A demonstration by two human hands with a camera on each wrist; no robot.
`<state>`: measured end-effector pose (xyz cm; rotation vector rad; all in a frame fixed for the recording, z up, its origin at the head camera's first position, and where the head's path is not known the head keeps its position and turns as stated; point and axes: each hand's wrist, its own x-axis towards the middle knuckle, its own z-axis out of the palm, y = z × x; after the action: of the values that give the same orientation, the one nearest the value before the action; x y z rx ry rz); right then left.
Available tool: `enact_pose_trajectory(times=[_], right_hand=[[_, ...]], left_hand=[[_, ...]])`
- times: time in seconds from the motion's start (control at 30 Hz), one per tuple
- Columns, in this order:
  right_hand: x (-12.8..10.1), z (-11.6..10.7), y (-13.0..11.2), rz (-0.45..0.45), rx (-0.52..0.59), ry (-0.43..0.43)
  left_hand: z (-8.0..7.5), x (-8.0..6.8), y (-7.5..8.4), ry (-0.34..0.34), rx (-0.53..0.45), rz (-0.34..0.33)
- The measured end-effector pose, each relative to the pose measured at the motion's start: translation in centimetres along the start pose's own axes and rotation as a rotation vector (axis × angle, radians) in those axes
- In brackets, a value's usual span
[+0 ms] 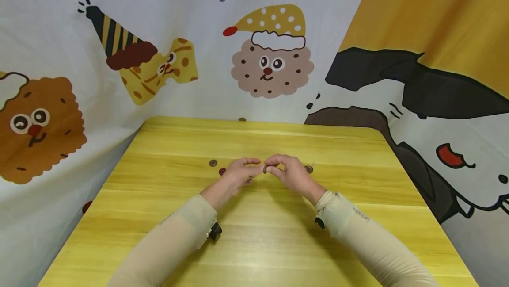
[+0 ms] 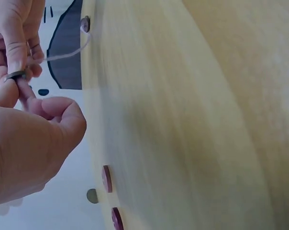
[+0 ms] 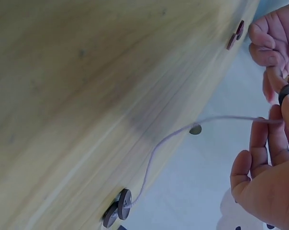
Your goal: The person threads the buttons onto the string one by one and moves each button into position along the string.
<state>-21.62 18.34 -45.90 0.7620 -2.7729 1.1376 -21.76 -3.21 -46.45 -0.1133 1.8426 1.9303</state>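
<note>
Above the table, both hands meet at a dark round button [image 1: 265, 169]. My right hand [image 1: 293, 174] pinches it between thumb and index finger, and a thin pale purple string [image 3: 156, 148] runs by its other fingers. From the other side, the thumb and index finger of my left hand [image 1: 237, 173] pinch the same button, seen edge-on in the left wrist view. The string's far end leads down to one of two dark buttons [image 3: 124, 204] lying together on the table to the right. Fingers hide where the string meets the held button.
Left of the hands, a brown button [image 1: 213, 163] and a dark red button [image 1: 222, 171] lie on the wooden table [image 1: 262, 242]. A printed cartoon curtain [image 1: 191, 13] hangs behind and beside the table. Both forearms wear beige sleeves with small black devices at the wrists.
</note>
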Motion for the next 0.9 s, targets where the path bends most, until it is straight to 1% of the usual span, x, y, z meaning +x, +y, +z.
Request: enact_pose_trajectory(times=[0.1, 0.17, 0.3, 0.4, 0.47, 0.6, 0.67, 0.83, 0.9], right_hand=[[-0.1, 0.1, 0.0, 0.003, -0.015, 0.022], [-0.1, 0.1, 0.0, -0.004, -0.021, 0.021], [-0.2, -0.1, -0.3, 0.013, 0.004, -0.037], [-0.4, -0.3, -0.5, 0.039, 0.030, -0.094], [-0.4, -0.3, -0.7, 0.044, 0.020, -0.108], [-0.4, -0.2, -1.1, 0.023, -0.029, -0.084], [-0.4, -0.3, -1.4, 0.028, -0.023, -0.068], [-0.2, -0.5, -1.1, 0.096, 0.014, -0.033], [-0.1, -0.7, -0.6, 0.135, 0.006, -0.022]], left_hand=[[0.3, 0.0, 0.0, 0.044, 0.030, 0.020], [0.6, -0.1, 0.0, 0.081, 0.054, 0.040], [1.1, -0.1, -0.2, 0.140, 0.071, 0.086], [1.3, -0.3, -0.2, 0.150, 0.050, 0.124], [1.5, -0.5, -0.1, 0.149, 0.042, 0.146], [1.8, -0.7, -0.1, 0.157, 0.030, 0.179], [1.9, -0.7, -0.2, 0.166, 0.020, 0.198], [2.3, -0.8, -0.2, 0.217, -0.007, 0.249], [2.3, -0.8, -0.2, 0.240, -0.016, 0.271]])
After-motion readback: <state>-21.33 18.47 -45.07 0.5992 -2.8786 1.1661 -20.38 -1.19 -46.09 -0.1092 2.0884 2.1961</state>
